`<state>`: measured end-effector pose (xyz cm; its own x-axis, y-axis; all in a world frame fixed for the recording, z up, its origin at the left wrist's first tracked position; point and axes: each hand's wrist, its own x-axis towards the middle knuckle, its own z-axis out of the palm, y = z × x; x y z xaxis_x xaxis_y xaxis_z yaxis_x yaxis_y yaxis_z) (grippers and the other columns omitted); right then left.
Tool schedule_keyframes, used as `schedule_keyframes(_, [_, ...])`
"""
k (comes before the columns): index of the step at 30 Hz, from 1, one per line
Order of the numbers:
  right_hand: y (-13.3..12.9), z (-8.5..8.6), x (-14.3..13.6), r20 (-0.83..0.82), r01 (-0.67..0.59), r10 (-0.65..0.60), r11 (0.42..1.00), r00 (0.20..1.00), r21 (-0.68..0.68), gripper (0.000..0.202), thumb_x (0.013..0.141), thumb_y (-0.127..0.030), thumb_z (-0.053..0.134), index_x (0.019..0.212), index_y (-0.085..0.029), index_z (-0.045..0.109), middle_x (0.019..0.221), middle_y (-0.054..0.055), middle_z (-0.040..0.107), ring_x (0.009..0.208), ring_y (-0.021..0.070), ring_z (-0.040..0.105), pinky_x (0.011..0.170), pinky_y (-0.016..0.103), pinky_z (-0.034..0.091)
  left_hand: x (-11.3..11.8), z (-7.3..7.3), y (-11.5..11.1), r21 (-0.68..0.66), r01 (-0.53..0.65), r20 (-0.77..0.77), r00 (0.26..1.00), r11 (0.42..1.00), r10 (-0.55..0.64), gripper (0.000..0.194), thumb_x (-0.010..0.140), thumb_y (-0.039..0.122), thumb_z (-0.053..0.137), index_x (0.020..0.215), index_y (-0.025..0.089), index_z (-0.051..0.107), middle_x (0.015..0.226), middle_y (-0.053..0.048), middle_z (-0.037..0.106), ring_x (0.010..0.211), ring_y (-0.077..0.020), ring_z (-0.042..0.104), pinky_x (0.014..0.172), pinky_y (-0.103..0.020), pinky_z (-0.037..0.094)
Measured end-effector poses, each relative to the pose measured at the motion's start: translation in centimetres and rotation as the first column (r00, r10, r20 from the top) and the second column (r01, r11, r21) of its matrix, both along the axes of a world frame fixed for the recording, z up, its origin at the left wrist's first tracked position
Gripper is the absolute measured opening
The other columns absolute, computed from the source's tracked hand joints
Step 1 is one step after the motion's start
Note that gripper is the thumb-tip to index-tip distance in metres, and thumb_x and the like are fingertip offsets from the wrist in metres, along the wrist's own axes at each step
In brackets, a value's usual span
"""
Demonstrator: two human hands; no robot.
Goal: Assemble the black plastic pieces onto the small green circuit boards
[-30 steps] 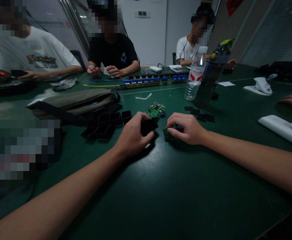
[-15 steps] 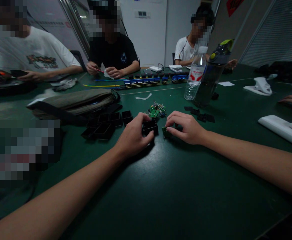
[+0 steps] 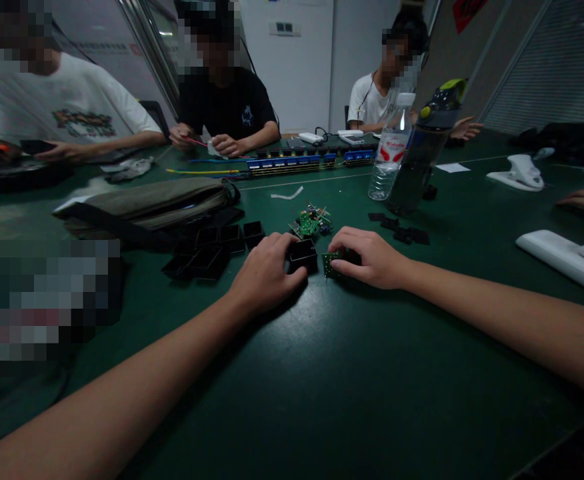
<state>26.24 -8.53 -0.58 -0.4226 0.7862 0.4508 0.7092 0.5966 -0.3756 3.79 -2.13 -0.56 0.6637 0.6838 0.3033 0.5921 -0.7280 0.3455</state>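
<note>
My left hand (image 3: 268, 270) is closed around a small open black box (image 3: 303, 255) on the green table. Just right of it, my right hand (image 3: 369, 258) grips a small green circuit board (image 3: 330, 265) between thumb and fingers. A narrow gap separates box and board. Behind both hands lies a pile of green circuit boards (image 3: 311, 221) with small parts. Several open black boxes (image 3: 211, 257) stand to the left of my left hand. Flat black pieces (image 3: 411, 235) lie beyond my right hand.
A grey-green bag (image 3: 157, 203) lies at left. A clear water bottle (image 3: 386, 157) and a dark bottle (image 3: 417, 160) stand behind my right hand. White devices (image 3: 572, 257) are at right. Blue parts (image 3: 292, 162) and three people are across the green table (image 3: 322, 373).
The circuit board in my right hand has turned and shows more of its face. The fingers of my left hand have shifted slightly on the black box.
</note>
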Motion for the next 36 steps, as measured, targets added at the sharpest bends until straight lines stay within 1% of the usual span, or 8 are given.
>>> schedule_keyframes(6, [-0.06,0.04,0.04,0.012,-0.014,0.014,0.999,1.000,-0.041,0.019,0.089,-0.030,0.059,0.098,-0.014,0.062,0.095,0.008,0.063,0.086,0.0176,0.057,0.079,0.032,0.045,-0.16,-0.06,0.00,-0.022,0.054,0.062,0.997,0.998,-0.053,0.038,0.075,0.025,0.060,0.111,0.019,0.052,0.106,-0.008,0.061,0.100,-0.0247,0.058,0.090,-0.043,0.049])
schedule_keyframes(12, [0.00,0.08,0.05,0.027,-0.037,0.038,0.998,0.999,-0.053,0.021,0.089,-0.032,0.060,0.099,-0.015,0.062,0.097,0.008,0.064,0.089,0.0185,0.058,0.080,0.033,0.045,-0.08,-0.16,0.04,-0.032,0.057,0.080,0.995,0.998,-0.054,0.037,0.075,0.025,0.061,0.110,0.018,0.052,0.106,-0.009,0.062,0.099,-0.0250,0.059,0.089,-0.044,0.049])
schedule_keyframes(18, [-0.07,0.19,0.01,0.040,-0.020,0.022,0.998,0.999,-0.055,0.019,0.088,-0.031,0.062,0.095,-0.014,0.063,0.091,0.007,0.065,0.083,0.0169,0.058,0.076,0.030,0.044,-0.02,-0.11,0.01,-0.053,0.037,0.074,0.997,0.998,-0.033,0.038,0.074,0.025,0.062,0.110,0.018,0.053,0.107,-0.010,0.063,0.100,-0.0259,0.060,0.089,-0.044,0.049])
schedule_keyframes(25, [-0.12,0.33,-0.10,0.039,-0.005,0.009,0.996,0.999,-0.085,0.017,0.088,-0.031,0.061,0.094,-0.015,0.063,0.088,0.006,0.064,0.079,0.0160,0.057,0.073,0.029,0.043,-0.06,-0.05,-0.05,-0.051,0.041,0.085,0.996,0.998,-0.037,0.039,0.074,0.025,0.062,0.110,0.018,0.053,0.107,-0.010,0.063,0.100,-0.0262,0.060,0.089,-0.045,0.049])
schedule_keyframes(32, [-0.26,0.19,-0.04,-0.007,-0.055,0.055,0.998,0.998,-0.014,0.017,0.088,-0.029,0.059,0.095,-0.014,0.062,0.092,0.007,0.063,0.084,0.0169,0.057,0.077,0.031,0.045,0.01,0.13,-0.17,-0.068,0.037,0.091,0.995,0.997,-0.031,0.038,0.073,0.024,0.062,0.110,0.019,0.053,0.108,-0.009,0.063,0.101,-0.0259,0.060,0.089,-0.044,0.050])
schedule_keyframes(36, [-0.38,0.27,0.03,-0.043,-0.069,0.070,0.997,0.997,0.026,0.015,0.086,-0.027,0.059,0.095,-0.015,0.061,0.094,0.008,0.062,0.086,0.0175,0.057,0.078,0.032,0.046,-0.01,0.02,-0.10,-0.057,0.045,0.090,0.995,0.997,-0.040,0.037,0.074,0.023,0.062,0.109,0.019,0.052,0.107,-0.009,0.063,0.102,-0.0257,0.060,0.090,-0.044,0.049])
